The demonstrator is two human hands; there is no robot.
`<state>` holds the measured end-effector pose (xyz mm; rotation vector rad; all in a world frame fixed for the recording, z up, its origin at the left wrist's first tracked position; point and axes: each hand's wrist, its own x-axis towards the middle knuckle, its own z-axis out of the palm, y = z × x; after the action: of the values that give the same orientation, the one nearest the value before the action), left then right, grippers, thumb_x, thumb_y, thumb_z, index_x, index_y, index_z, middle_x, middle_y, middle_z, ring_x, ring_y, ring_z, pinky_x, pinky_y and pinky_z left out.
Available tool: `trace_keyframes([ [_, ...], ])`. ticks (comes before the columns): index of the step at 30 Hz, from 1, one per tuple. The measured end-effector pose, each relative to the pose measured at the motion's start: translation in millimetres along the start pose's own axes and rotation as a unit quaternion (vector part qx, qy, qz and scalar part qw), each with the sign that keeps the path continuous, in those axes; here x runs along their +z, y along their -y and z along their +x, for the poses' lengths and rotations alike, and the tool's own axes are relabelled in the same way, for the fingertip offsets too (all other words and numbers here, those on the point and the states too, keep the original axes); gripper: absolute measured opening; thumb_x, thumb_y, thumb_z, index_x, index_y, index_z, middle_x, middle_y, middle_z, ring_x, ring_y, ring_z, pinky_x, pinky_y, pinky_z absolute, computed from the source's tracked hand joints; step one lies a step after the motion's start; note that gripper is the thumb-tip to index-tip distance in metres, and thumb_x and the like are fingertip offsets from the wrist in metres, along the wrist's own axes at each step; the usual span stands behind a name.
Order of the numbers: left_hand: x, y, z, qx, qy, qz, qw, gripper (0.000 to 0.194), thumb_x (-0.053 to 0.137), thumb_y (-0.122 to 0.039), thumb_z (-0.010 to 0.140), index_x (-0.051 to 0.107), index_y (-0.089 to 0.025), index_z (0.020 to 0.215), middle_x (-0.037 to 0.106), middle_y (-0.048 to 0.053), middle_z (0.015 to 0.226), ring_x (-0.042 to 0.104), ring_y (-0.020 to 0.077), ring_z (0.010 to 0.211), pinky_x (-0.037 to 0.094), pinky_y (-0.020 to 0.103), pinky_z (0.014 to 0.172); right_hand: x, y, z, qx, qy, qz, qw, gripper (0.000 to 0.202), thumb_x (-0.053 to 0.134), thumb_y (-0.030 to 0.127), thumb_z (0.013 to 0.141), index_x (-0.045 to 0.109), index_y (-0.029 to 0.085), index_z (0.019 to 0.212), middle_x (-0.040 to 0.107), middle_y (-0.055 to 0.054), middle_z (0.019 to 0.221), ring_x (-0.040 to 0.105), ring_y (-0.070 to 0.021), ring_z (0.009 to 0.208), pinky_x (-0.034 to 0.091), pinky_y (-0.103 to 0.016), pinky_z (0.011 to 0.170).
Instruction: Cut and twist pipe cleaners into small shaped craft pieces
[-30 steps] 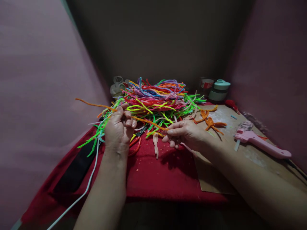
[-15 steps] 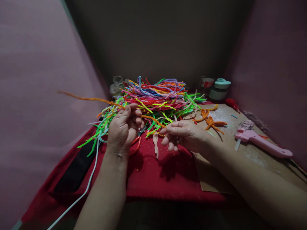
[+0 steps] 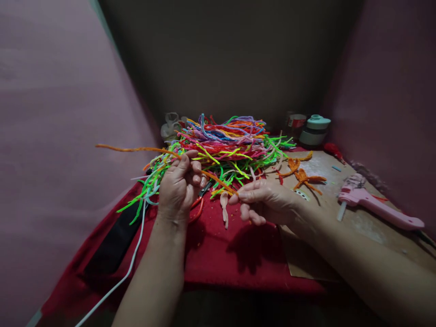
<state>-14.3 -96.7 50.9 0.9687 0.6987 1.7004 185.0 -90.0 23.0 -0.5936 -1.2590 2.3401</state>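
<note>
An orange pipe cleaner stretches between my two hands above the red cloth. My left hand pinches it between thumb and fingers, and its long free part reaches out to the left. The thumb and index finger of my right hand are closed on the right end, with the other fingers loosely curled. Below and between the hands lies a small pale pink twisted pipe cleaner piece. Red-handled scissors rest partly hidden behind my left hand. Behind everything is a heaped pile of many-coloured pipe cleaners.
On the cardboard at right lie a pink glue gun and orange bent pipe cleaner shapes. A mint-lidded jar stands at the back. A black flat object and a white cable lie at left.
The view has shifted slightly, so everything sits a little lower and further right. Both hands keep their hold on the orange pipe cleaner, and its stretch between them looks straighter.
</note>
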Motion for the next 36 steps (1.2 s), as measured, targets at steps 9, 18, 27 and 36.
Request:
trace_keyframes([
  [9,3.6,1,-5,0.004,0.004,0.037,0.999,0.015,0.058,-0.027,0.078,0.063,-0.014,0.085,0.05,-0.005,0.052,0.038,0.0034,0.034,0.039,0.017,0.035,7,-1,2,0.021,-0.135,-0.177,0.975,0.016,0.061,0.026,0.07,0.064,0.011,0.07,0.056,0.001,0.04,0.041,-0.0054,0.025,0.023,-0.016,0.026],
  [18,-8.3,-1,3,0.036,-0.05,0.053,0.997,0.018,0.057,-0.028,0.078,0.061,-0.012,0.086,0.053,-0.004,0.05,0.04,0.0043,0.032,0.037,0.017,0.034,1,7,-1,0.027,-0.173,-0.226,0.958,0.018,0.063,0.029,0.066,0.062,0.011,0.062,0.051,0.002,0.034,0.033,-0.0041,0.022,0.019,-0.016,0.026],
  [27,-20.8,-2,11,0.098,-0.108,0.056,0.988,0.019,0.056,-0.029,0.078,0.06,-0.012,0.085,0.056,-0.003,0.052,0.042,0.0051,0.033,0.036,0.017,0.033,-15,12,1,0.016,-0.186,-0.271,0.944,0.022,0.063,0.033,0.067,0.064,0.011,0.07,0.053,0.002,0.037,0.034,-0.0037,0.023,0.02,-0.016,0.026],
  [36,-17.7,0,10,0.09,-0.078,0.054,0.991,0.025,0.059,-0.033,0.077,0.061,-0.013,0.091,0.061,-0.001,0.057,0.046,0.0056,0.034,0.037,0.017,0.034,-13,7,2,0.015,-0.144,-0.246,0.958,0.02,0.062,0.03,0.068,0.063,0.01,0.068,0.056,0.0,0.04,0.039,-0.0048,0.024,0.024,-0.016,0.027],
])
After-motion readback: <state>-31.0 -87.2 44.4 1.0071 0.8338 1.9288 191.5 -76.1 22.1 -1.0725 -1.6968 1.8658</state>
